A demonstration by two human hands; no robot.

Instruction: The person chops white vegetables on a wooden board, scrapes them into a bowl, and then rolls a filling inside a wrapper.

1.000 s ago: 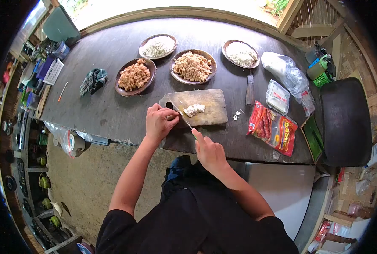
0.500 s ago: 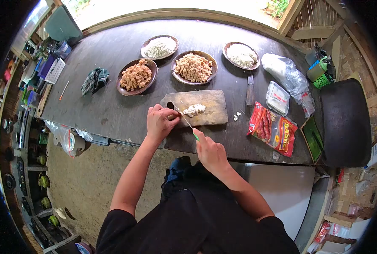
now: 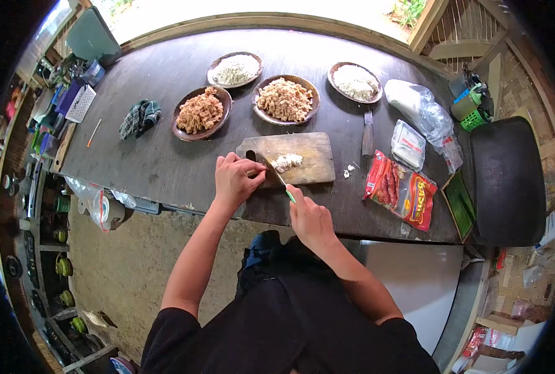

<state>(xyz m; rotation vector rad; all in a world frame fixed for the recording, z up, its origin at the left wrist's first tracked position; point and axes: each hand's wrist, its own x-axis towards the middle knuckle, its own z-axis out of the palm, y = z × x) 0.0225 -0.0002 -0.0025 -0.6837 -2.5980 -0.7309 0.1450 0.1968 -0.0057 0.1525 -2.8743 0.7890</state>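
Note:
A wooden cutting board point(image 3: 315, 149) lies near the front edge of the dark table, with chopped white pieces point(image 3: 287, 163) piled on its middle. My right hand point(image 3: 312, 219) is closed round the green handle of a knife point(image 3: 279, 176), whose blade slants over the board's near left part. At the board's left end my left hand point(image 3: 239, 179) has its fingers pinched together close beside the blade. Whatever those fingers hold is too small and covered to name.
Beyond the board stand two bowls of brown crumbly food point(image 3: 199, 112) point(image 3: 285, 100) and two plates of pale shreds point(image 3: 235, 68) point(image 3: 355, 81). To the right lie a cleaver point(image 3: 368, 138), a red sausage packet point(image 3: 402, 192) and plastic bags point(image 3: 418, 106). A checked cloth point(image 3: 140, 118) is left.
The knife has shifted slightly, its blade now more turned beside my left fingertips. My right hand has moved a little downward in view. My left hand stays almost in place.

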